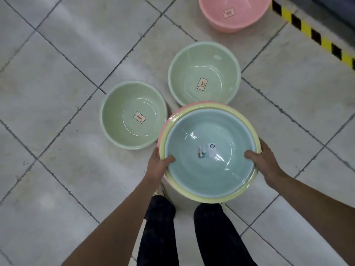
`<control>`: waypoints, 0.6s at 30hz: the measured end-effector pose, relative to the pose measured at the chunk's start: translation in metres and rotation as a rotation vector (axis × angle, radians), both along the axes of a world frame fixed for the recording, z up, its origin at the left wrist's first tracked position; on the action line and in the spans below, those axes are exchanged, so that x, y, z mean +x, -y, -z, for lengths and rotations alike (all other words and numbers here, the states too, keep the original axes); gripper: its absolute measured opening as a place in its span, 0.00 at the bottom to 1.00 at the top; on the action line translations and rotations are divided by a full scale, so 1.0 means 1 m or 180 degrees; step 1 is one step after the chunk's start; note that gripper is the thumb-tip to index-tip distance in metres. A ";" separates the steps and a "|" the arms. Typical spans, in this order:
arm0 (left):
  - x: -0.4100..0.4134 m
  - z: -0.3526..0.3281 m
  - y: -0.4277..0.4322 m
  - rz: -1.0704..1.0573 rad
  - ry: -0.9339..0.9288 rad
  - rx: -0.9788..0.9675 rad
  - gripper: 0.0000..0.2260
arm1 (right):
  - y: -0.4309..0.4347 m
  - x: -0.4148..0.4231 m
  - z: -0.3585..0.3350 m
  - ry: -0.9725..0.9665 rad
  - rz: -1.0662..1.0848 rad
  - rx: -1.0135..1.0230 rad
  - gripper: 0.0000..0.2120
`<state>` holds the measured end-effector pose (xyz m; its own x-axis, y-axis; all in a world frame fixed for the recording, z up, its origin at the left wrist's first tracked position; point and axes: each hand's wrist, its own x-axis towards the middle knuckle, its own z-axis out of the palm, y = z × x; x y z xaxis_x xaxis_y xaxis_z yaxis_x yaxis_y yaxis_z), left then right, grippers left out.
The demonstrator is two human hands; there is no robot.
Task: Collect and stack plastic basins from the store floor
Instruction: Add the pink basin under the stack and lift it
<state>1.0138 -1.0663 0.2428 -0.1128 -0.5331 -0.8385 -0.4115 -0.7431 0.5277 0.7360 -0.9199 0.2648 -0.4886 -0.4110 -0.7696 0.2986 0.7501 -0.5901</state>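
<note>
1. The left hand [158,163] and the right hand [266,160] grip the stack of basins [192,173] by its rim, fingers [170,159] curled around it, above the floor [57,73].
2. Keep it level; I think it should go down beside the left green basin [132,116], without knocking the rims.

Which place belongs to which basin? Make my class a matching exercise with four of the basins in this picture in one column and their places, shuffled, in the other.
Basins
1. blue basin
2. yellow basin
3. left green basin
4. lone pink basin

Places
A. on the floor near the striped tape
B. innermost in the stack gripped by the left hand and right hand
C. in the stack, directly beneath the blue one
D. on the floor, left of the stack

Pairs: 1-B, 2-C, 3-D, 4-A
</note>
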 end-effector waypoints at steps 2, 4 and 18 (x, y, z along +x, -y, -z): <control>-0.008 0.014 0.007 0.0089 0.0033 -0.0002 0.32 | 0.000 -0.006 0.015 -0.0006 0.0060 0.0000 0.22; -0.014 0.029 0.013 0.0193 0.0084 -0.0006 0.32 | 0.000 -0.009 0.031 -0.0001 0.0059 -0.0012 0.24; -0.034 0.141 0.021 0.0465 -0.0051 -0.0114 0.28 | -0.014 -0.009 0.147 -0.0109 0.0398 -0.0059 0.29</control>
<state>0.9794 -1.0871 0.1017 -0.2046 -0.5396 -0.8167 -0.5052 -0.6564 0.5603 0.7268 -0.9054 0.1175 -0.5627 -0.3591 -0.7446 0.3686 0.6972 -0.6149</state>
